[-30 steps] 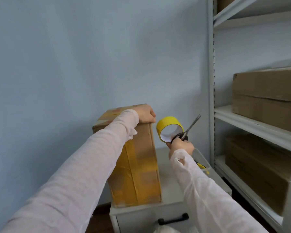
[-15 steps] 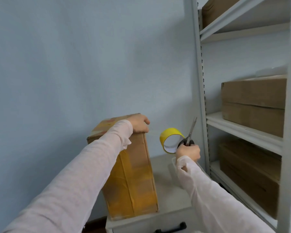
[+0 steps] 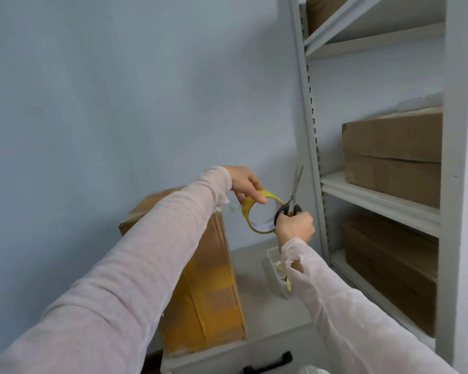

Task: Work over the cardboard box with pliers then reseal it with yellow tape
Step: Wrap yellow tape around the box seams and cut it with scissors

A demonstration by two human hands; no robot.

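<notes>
A tall cardboard box (image 3: 216, 298) wrapped in yellow tape stands upright on a grey cabinet (image 3: 270, 319). To the right of the box top, in the air, is a yellow tape roll (image 3: 254, 228). My left hand (image 3: 245, 184) pinches the roll's upper edge with thumb and fingers. My right hand (image 3: 295, 226) grips black-handled scissors (image 3: 295, 190), blades pointing up and closed, and also holds the roll's right side. My left forearm hides much of the box's left face.
A clear plastic tub (image 3: 273, 268) holding small items sits on the cabinet behind my right wrist. A grey metal shelving unit (image 3: 376, 195) at the right holds several cardboard boxes (image 3: 392, 155). The cabinet drawer has a black handle (image 3: 268, 363). A blue wall stands behind.
My left hand left the box top and moved right to pinch the tape roll. My right hand with scissors and roll stayed nearly in place. The view shifted left.
</notes>
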